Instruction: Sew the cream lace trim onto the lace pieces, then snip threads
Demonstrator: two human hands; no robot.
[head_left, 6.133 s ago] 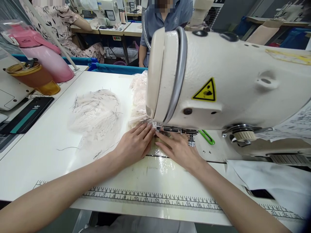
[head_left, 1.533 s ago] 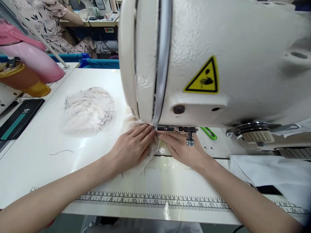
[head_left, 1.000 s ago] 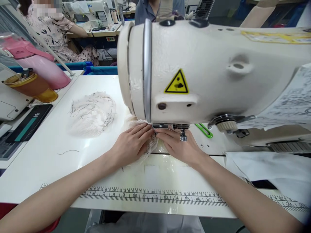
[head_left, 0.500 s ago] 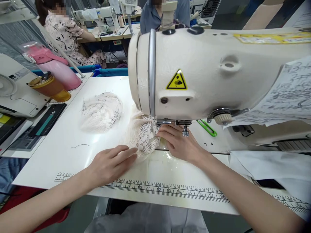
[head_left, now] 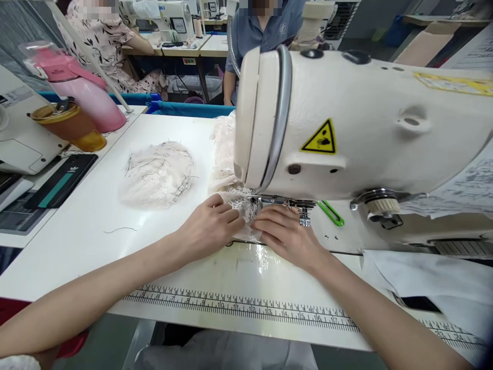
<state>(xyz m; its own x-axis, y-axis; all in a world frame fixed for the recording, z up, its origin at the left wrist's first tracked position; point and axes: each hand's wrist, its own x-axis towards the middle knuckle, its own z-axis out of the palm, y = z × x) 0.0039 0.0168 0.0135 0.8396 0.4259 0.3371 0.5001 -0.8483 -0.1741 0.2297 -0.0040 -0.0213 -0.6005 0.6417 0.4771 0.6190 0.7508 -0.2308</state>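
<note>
"White lace point(head_left: 246, 205) lies beneath the head of a sewing machine point(head_left: 327, 128), a bare hand at either side. How far along is the work?"

"Under way, by my reading, and not complete: the lace is in place at the metal foot, with more pale fabric point(head_left: 223, 149) bunched behind it, partly hidden by the machine. How much is done and how much is left, the view does not show."

"And the sheer pile point(head_left: 159, 174) on the white table point(head_left: 84, 226)?"

"It rests to the left, apart from the hands, dark thread ends across it. Whether it is finished or waiting, I cannot tell. A loose thread point(head_left: 119, 229) lies nearer the edge."

"What of the grip?"

"The left hand point(head_left: 210, 226) is narrow, its fingers curled in at the lace's near side. The fingertips are turned from view, so whether they pinch it I cannot say. The right hand point(head_left: 288, 236) is more open, fingers close together and gently bent, tips touching the lace beside the foot; part of it sits behind the machine's metal fittings."

"Anything close by?"

"A green tool point(head_left: 330, 213) lies just beyond the right hand, and a white cloth point(head_left: 416, 272) is draped farther right, over a dark object."
</note>
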